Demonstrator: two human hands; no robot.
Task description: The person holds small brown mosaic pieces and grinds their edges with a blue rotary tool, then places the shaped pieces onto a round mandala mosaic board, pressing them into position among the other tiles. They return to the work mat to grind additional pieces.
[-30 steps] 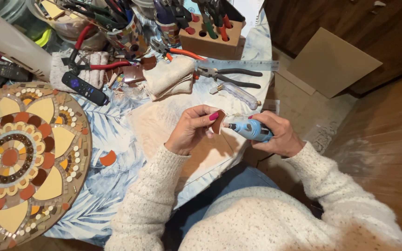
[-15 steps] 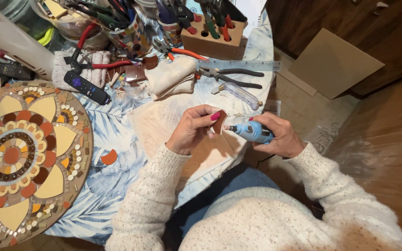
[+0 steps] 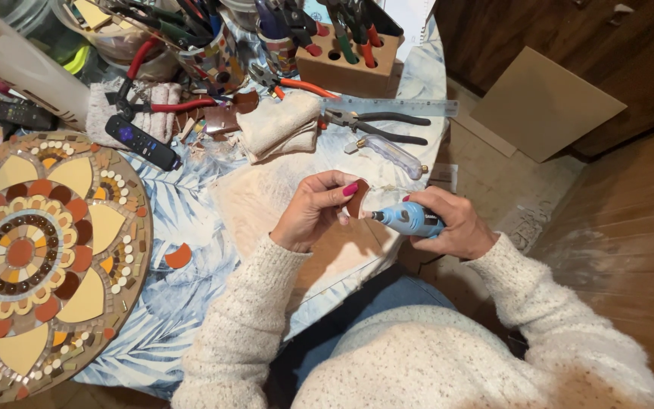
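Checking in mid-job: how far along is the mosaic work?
Done: the round mosaic looks nearly fully tiled. In hand: the left hand holds a brown tile piece against the blue rotary tool in the right hand. Left: one loose orange piece lies unplaced.

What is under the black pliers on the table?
The black pliers lie on the blue leaf-print cloth, just below a clear ruler and beside a folded rag. The table under the cloth is covered.

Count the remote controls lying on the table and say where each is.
2: a black remote control beside the round mosaic, and another dark remote at the left edge. Clutter may hide others.
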